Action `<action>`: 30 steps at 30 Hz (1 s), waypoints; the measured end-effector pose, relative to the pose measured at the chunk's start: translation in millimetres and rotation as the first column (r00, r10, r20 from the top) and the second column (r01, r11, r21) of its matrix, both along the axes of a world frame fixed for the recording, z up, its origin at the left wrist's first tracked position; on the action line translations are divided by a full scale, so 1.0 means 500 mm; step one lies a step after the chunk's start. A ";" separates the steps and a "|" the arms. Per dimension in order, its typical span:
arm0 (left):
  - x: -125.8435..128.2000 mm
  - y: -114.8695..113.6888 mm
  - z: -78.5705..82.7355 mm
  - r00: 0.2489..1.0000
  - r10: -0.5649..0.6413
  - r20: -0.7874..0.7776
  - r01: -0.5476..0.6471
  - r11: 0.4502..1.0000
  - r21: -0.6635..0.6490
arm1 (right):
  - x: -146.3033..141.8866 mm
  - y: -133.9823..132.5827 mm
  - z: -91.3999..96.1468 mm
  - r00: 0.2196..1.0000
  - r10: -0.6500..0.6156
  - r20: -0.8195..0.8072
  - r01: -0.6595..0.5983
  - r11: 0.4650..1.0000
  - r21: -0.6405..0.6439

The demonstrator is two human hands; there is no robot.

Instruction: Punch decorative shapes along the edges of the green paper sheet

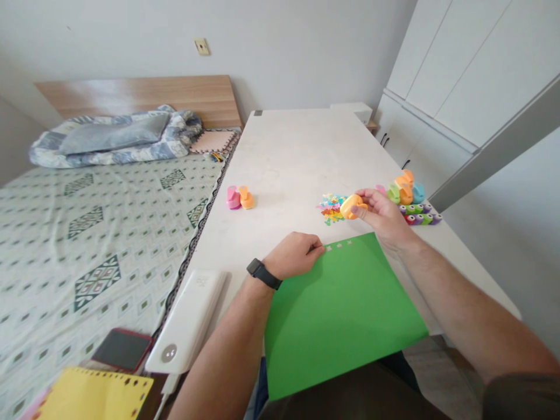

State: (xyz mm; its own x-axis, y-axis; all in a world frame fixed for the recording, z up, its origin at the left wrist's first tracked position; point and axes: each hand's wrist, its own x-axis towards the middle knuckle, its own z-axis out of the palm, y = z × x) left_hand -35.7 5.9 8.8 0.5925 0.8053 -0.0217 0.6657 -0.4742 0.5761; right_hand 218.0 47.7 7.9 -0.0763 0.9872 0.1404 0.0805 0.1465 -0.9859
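Observation:
A green paper sheet (345, 315) lies on the white table (297, 151) in front of me, with a few small shapes punched along its far edge. My left hand (294, 255) is closed and pinches the sheet's far left corner. My right hand (382, 219) holds an orange craft punch (351, 206) just above the table, beyond the sheet's far edge. A pile of small coloured paper cutouts (331, 209) lies right beside that punch.
Pink and orange punches (239, 198) stand at the table's left edge; several more punches (411, 198) cluster at the right. A white power bank (188, 321), a dark phone (122, 349) and a yellow punched sheet (94, 396) lie near left. A bed (100, 221) adjoins the table.

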 end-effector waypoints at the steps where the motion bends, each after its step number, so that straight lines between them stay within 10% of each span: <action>1: 0.000 0.000 0.000 1.000 -0.001 0.002 0.001 1.000 0.000 | -0.001 -0.001 0.001 1.000 0.022 0.015 -0.022 1.000 0.002; 17: 0.001 0.000 -0.002 1.000 -0.012 -0.019 0.012 1.000 0.015 | 0.003 0.015 -0.037 0.989 -0.092 0.117 0.079 0.991 0.110; 30: 0.002 0.000 0.001 1.000 -0.007 -0.029 0.007 1.000 0.008 | 0.007 0.021 -0.016 0.977 -0.085 -0.198 0.044 0.977 -0.207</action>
State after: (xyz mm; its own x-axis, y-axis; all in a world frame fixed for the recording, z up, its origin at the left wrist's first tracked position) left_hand -34.6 5.8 9.5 0.5975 0.8012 -0.0326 0.6785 -0.4835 0.5531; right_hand 221.5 58.2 -0.3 -0.0018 0.9985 -0.0544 -0.1228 -0.0542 -0.9910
